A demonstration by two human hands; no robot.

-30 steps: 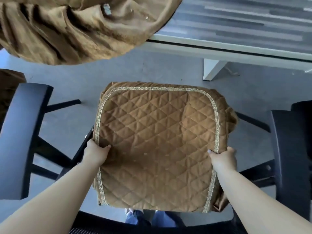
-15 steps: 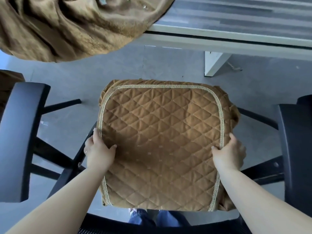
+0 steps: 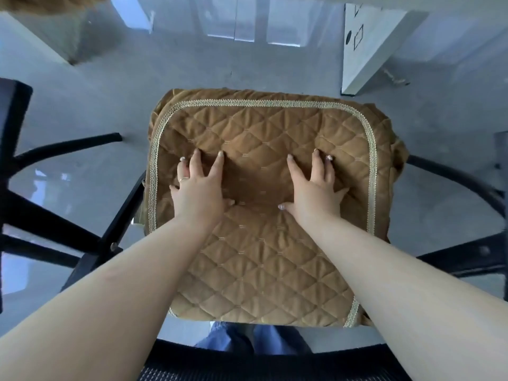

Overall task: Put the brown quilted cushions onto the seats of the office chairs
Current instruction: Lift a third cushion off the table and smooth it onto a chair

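Note:
A brown quilted cushion (image 3: 264, 259) with pale braid trim lies flat over the seat of a black office chair, covering the seat fully. My left hand (image 3: 199, 192) presses palm down on the cushion's left middle, fingers spread. My right hand (image 3: 316, 191) presses flat on its right middle, fingers apart too. Neither hand grips anything. The chair's left armrest (image 3: 12, 149) and its supports show at the left; a black arm strut (image 3: 467, 257) shows at the right. The mesh backrest top (image 3: 247, 364) runs along the bottom edge.
A white table leg (image 3: 368, 48) stands at the far right and another white leg (image 3: 52, 34) at the far left. More brown fabric (image 3: 41, 1) hangs at the top left corner. Glossy grey floor surrounds the chair. My jeans (image 3: 242, 339) show below the cushion.
Both hands left the cushion's side edges and moved inward onto its top, now pressing flat with fingers spread. My view tipped further down, so the table top and hanging fabric mostly left the frame.

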